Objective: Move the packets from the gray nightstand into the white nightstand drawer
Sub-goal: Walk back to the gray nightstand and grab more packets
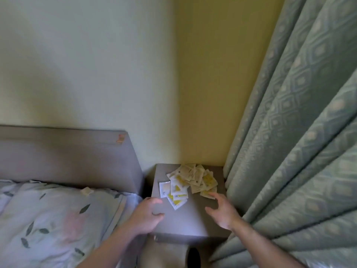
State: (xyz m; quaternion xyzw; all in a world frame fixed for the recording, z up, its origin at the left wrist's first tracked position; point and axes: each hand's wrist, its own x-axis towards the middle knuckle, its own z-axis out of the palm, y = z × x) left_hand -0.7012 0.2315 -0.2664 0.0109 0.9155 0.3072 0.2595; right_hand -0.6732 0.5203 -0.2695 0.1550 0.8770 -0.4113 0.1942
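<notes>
1. Since the packets (188, 182) lie scattered in a loose heap on the gray nightstand (193, 219), I bring both hands in from either side to gather them.
2. My left hand (146, 215) hovers loosely curled, holding nothing.
3. My right hand (222, 211) is spread, fingertips (212, 194) touching the nearest packet.
4. No white nightstand is in view.

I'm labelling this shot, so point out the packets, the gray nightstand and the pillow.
packets (190, 180): head view, middle of the pile.
gray nightstand (191, 219): head view, bare top near the front.
pillow (58, 219): head view, patterned case.
</notes>
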